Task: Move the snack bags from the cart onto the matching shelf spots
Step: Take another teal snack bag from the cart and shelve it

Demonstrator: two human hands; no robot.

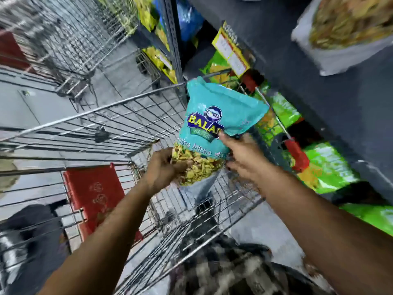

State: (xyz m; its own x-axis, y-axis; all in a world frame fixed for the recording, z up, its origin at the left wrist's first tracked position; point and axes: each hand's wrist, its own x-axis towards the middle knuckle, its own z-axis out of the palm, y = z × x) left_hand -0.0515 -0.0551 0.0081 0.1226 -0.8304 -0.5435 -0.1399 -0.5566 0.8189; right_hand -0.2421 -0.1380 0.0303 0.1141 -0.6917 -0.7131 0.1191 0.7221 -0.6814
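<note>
The teal plastic snack bag point(214, 116) stands upright over the wire cart point(106, 107), its sealed top tilted towards the dark shelf point(319, 103). The left hand point(163, 167) grips its lower left corner. The right hand point(242, 154) lays its thumb on the front; motion blur hides whether it grips.

teal snack bag point(214, 124), red cart flap point(93, 188), green bags point(327, 167)

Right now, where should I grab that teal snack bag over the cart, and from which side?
Grip the teal snack bag at its filled lower half, from the left, as the left hand does: it stands upright, its weight sits low, and the shelf crowds its right.
</note>
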